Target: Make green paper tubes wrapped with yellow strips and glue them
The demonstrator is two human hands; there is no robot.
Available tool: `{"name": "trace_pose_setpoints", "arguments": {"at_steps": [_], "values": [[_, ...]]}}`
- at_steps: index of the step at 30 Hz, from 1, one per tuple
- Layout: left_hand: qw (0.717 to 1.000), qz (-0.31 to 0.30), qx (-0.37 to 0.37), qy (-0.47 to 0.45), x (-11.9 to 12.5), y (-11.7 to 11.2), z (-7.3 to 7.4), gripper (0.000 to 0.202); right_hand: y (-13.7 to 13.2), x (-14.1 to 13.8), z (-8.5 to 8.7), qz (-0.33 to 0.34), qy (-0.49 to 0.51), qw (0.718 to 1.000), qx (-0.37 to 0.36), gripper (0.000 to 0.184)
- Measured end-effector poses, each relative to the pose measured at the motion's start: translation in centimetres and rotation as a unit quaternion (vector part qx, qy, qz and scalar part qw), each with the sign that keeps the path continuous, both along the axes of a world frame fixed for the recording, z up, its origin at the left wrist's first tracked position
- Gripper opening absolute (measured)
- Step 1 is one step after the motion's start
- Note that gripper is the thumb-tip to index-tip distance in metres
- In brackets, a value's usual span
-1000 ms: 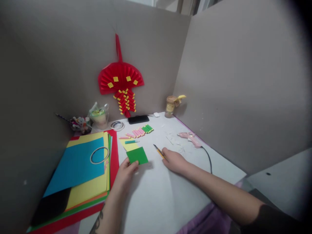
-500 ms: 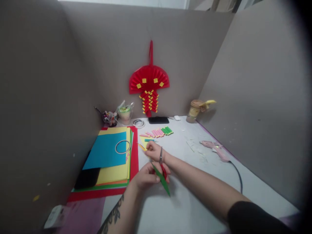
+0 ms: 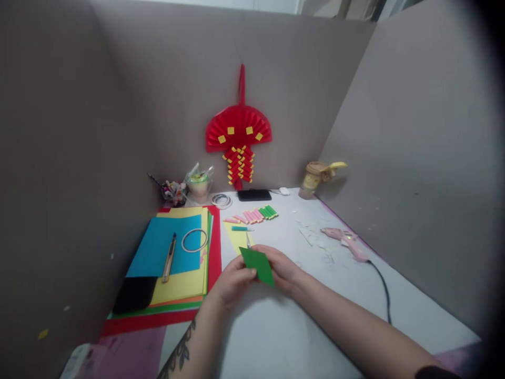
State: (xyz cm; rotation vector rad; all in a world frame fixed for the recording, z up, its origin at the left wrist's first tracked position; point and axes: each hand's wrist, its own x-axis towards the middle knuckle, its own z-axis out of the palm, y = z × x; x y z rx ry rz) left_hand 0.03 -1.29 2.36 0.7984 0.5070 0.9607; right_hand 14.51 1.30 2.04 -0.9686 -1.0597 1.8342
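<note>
A small green sheet of paper (image 3: 258,266) is pinched in my left hand (image 3: 232,279), thumb on its front face. My right hand (image 3: 282,266) is closed just behind the sheet, its fingers partly covered by it. Scissor blades (image 3: 248,240) point up and away at my right fingertips; the handles are hidden behind the green paper. A yellow utility knife (image 3: 169,258) lies on the paper stack at left. Beyond my hands, a teal-handled tool (image 3: 240,229) rests on a yellow paper piece (image 3: 233,238).
Pink rolls (image 3: 252,216) and green rolls (image 3: 269,212) lie farther back. A glue gun (image 3: 347,243) with its cord is at right, near paper scraps (image 3: 305,238). A tape ring (image 3: 194,240) sits on blue paper (image 3: 152,247). A red fan decoration (image 3: 239,126) hangs on the back wall.
My right hand has come back from beyond my left hand to the green paper. The yellow utility knife now lies on the stack. The green sheet has turned to show its face.
</note>
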Motion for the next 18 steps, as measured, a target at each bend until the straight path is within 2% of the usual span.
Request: {"name": "trace_pose_setpoints", "arguments": {"at_steps": [3,5,8,9,11,13,14,16,18], "values": [[0.998,-0.047,0.009,0.038,0.5,-0.3,-0.7,0.032,-1.1,1.0,-0.4,0.006,0.037,0.998,-0.052,0.019],[0.996,-0.067,0.024,0.061,0.6,-0.3,-0.8,0.033,-0.7,1.4,-0.6,-0.009,0.015,0.998,-0.058,0.018],[0.989,-0.110,0.052,0.084,0.1,-0.2,-0.6,0.038,1.3,2.1,-0.6,-0.116,-0.013,0.993,-0.023,0.018],[0.985,-0.139,0.056,0.086,-0.1,-0.2,-0.4,0.040,2.2,2.2,-0.5,-0.152,-0.015,0.988,-0.011,0.019],[0.974,-0.205,0.053,0.084,-0.6,-0.4,0.0,0.037,3.8,1.9,-0.3,-0.184,-0.020,0.983,-0.001,0.023],[0.967,-0.242,0.051,0.069,-0.9,-0.6,0.4,0.027,5.1,0.5,0.1,-0.175,-0.033,0.984,0.001,0.023],[0.967,-0.242,0.053,0.059,-1.0,-0.8,0.5,0.023,5.5,-0.5,0.3,-0.158,-0.040,0.987,0.002,0.022],[0.974,-0.214,0.061,0.038,-1.1,-1.0,0.7,0.021,6.1,-3.2,0.9,-0.106,-0.045,0.993,0.006,0.019],[0.985,-0.159,0.055,0.029,-1.0,-0.9,0.7,0.025,6.7,-5.5,1.4,-0.067,-0.041,0.997,0.008,0.018]]}}
